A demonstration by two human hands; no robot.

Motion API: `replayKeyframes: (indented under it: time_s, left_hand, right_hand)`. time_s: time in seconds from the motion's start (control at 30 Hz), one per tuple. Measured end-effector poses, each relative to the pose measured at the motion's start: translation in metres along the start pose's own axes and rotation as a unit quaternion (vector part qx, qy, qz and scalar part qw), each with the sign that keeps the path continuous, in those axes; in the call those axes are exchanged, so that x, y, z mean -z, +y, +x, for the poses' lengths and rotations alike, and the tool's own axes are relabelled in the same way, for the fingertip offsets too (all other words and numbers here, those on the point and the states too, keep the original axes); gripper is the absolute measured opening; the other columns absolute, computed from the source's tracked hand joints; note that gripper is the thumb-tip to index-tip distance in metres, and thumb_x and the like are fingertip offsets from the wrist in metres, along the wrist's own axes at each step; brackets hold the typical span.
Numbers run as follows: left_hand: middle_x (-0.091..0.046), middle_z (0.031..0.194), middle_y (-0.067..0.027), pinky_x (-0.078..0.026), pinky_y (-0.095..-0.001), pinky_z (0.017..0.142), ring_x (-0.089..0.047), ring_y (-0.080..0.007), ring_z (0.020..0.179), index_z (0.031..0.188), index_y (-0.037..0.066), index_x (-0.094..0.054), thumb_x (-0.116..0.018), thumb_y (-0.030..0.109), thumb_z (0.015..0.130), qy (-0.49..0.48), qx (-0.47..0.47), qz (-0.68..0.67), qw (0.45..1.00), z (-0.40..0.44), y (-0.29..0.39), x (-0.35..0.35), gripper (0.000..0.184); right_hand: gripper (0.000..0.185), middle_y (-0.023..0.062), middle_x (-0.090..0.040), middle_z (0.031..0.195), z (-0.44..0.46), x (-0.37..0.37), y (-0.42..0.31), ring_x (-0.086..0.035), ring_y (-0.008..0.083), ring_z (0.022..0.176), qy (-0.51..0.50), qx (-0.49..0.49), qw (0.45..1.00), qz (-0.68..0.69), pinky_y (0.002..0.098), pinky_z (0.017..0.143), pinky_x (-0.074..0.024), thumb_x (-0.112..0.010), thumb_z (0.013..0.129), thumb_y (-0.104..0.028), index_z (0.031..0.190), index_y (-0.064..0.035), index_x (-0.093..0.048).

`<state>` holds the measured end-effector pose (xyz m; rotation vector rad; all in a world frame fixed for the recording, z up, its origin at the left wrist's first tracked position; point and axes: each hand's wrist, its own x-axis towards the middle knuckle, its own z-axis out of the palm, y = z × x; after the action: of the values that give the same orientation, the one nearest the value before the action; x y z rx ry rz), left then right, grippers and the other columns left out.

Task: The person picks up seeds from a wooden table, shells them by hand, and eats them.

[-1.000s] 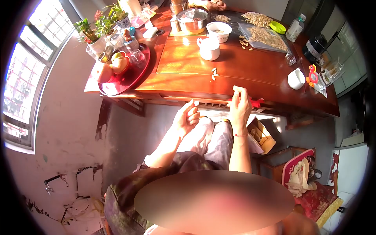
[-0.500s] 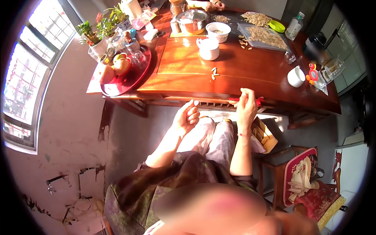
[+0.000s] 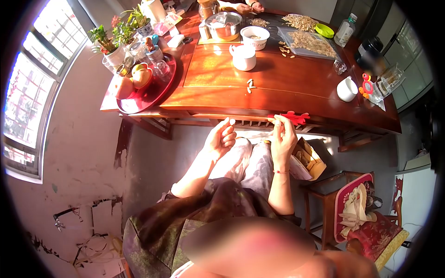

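Above my lap, just short of the table edge, my left hand [image 3: 222, 139] is closed, with a small whitish piece [image 3: 232, 122] between thumb and forefinger. My right hand [image 3: 283, 134] is pinched to its right, its fingertips near the table edge; what it grips is too small to name. A red flat object [image 3: 296, 117] lies at the edge behind the right fingers. Several pale pods [image 3: 251, 86] rest on the wooden table [image 3: 213, 95], beyond the hands. Behind them stand a white mug [image 3: 244, 58] and a white tub [image 3: 255, 38].
A red tray [image 3: 169, 83] with fruit and jars is at the left. A plastic sheet [image 3: 282, 33] bears a pod pile, near a green bowl [image 3: 324, 30]. A white cup [image 3: 347, 89] stands right. Another person's hands [image 3: 250, 8] show at the far side. A box [image 3: 317, 169] sits below.
My right hand moved right and then back left and down toward my body, still pinched. My left hand has stayed nearly still. The view has shifted slightly.
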<state>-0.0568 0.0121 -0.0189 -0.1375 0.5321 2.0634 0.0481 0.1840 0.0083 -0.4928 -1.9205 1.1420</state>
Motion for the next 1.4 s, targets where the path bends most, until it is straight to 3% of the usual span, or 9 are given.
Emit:
replayKeyframes:
  time_s: [0.17, 0.37, 0.53, 0.7, 0.83, 1.0, 1.13, 1.23, 1.4]
  left_hand:
    - [-0.023, 0.052, 0.0067, -0.018, -0.0198, 0.037, -0.022, -0.0057, 0.044, 0.088, 0.007, -0.056, -0.051, 0.030, 0.093, 0.000, -0.003, 0.006, 1.000, -0.005, 0.003, -0.003, 0.024]
    - [-0.024, 0.053, 0.0064, -0.018, -0.0200, 0.037, -0.022, -0.0056, 0.044, 0.089, 0.006, -0.057, -0.050, 0.028, 0.094, 0.004, -0.016, -0.002, 1.000, -0.009, 0.005, -0.001, 0.023]
    - [-0.024, 0.053, 0.0065, -0.018, -0.0200, 0.037, -0.022, -0.0055, 0.044, 0.088, 0.006, -0.057, -0.050, 0.028, 0.094, 0.001, -0.008, -0.008, 1.000, -0.011, 0.005, 0.001, 0.024]
    - [-0.023, 0.052, 0.0072, -0.018, -0.0199, 0.037, -0.021, -0.0054, 0.043, 0.088, 0.008, -0.058, -0.052, 0.030, 0.093, 0.003, -0.016, 0.013, 1.000, -0.011, 0.004, 0.000, 0.023]
    - [-0.024, 0.051, 0.0090, -0.017, -0.0191, 0.038, -0.021, -0.0044, 0.043, 0.089, 0.009, -0.058, -0.053, 0.030, 0.093, 0.032, -0.026, 0.081, 0.996, -0.016, -0.001, -0.010, 0.022]
    - [-0.035, 0.058, 0.0093, -0.017, -0.0189, 0.042, -0.025, -0.0013, 0.046, 0.099, 0.007, -0.060, -0.058, 0.024, 0.090, 0.009, -0.099, 0.238, 0.966, -0.028, -0.015, -0.021, 0.020]
    - [-0.047, 0.062, 0.0076, -0.020, -0.0181, 0.043, -0.029, -0.0002, 0.047, 0.095, 0.007, -0.061, -0.060, 0.018, 0.089, -0.007, -0.111, 0.286, 0.952, -0.032, -0.022, -0.030, 0.013]
    - [-0.039, 0.058, 0.0095, -0.019, -0.0182, 0.043, -0.027, -0.0008, 0.046, 0.089, 0.007, -0.059, -0.062, 0.018, 0.087, 0.015, -0.135, 0.327, 0.935, -0.032, -0.029, -0.025, 0.011]
    - [-0.043, 0.059, 0.0088, -0.020, -0.0180, 0.044, -0.028, -0.0005, 0.048, 0.086, 0.007, -0.058, -0.065, 0.017, 0.084, 0.011, -0.152, 0.336, 0.929, -0.036, -0.028, -0.021, 0.012]
  right_hand:
    - [0.013, 0.0091, -0.063, 0.087, 0.011, 0.002, -0.003, -0.062, 0.0183, 0.068, 0.006, -0.043, 0.998, 0.039, 0.0281, 0.058, -0.0476, -0.050, 0.091, -0.009, 0.097, -0.0014, -0.059]
    - [0.014, 0.0080, -0.064, 0.086, 0.038, 0.005, 0.011, -0.058, 0.0151, 0.054, 0.074, 0.003, 0.997, 0.003, 0.0288, 0.055, -0.0465, -0.049, 0.091, -0.009, 0.100, -0.0024, -0.058]
    - [0.014, 0.0137, -0.064, 0.093, 0.048, 0.000, 0.031, -0.062, 0.0309, 0.088, 0.000, -0.053, 0.990, -0.129, 0.0375, 0.073, -0.0481, -0.046, 0.090, -0.010, 0.097, -0.0053, -0.057]
    - [0.010, 0.0120, -0.062, 0.088, 0.018, -0.011, -0.004, -0.059, 0.0210, 0.067, -0.013, -0.007, 1.000, -0.012, 0.0305, 0.061, -0.0472, -0.053, 0.089, -0.009, 0.093, -0.0032, -0.060]
    - [0.012, 0.0076, -0.057, 0.088, -0.015, -0.017, -0.021, -0.056, 0.0177, 0.069, -0.048, 0.036, 0.998, 0.005, 0.0283, 0.061, -0.0454, -0.058, 0.086, -0.008, 0.095, -0.0052, -0.064]
    - [0.012, 0.0021, -0.058, 0.085, -0.043, -0.023, -0.033, -0.055, 0.0091, 0.074, -0.090, -0.073, 0.984, 0.137, 0.0199, 0.056, -0.0441, -0.059, 0.086, -0.007, 0.096, -0.0044, -0.064]
    - [0.014, 0.0013, -0.059, 0.084, -0.055, -0.025, -0.035, -0.055, 0.0080, 0.074, -0.092, -0.134, 0.966, 0.201, 0.0204, 0.061, -0.0457, -0.061, 0.083, -0.002, 0.097, -0.0028, -0.058]
    - [0.012, 0.0017, -0.059, 0.084, -0.060, -0.025, -0.030, -0.054, 0.0079, 0.074, -0.110, -0.149, 0.948, 0.260, 0.0207, 0.064, -0.0460, -0.061, 0.083, -0.002, 0.094, -0.0017, -0.057]
    - [0.009, 0.0018, -0.058, 0.081, -0.065, -0.021, -0.026, -0.054, 0.0068, 0.074, -0.127, -0.162, 0.944, 0.257, 0.0202, 0.062, -0.0446, -0.061, 0.085, -0.005, 0.092, -0.0012, -0.056]
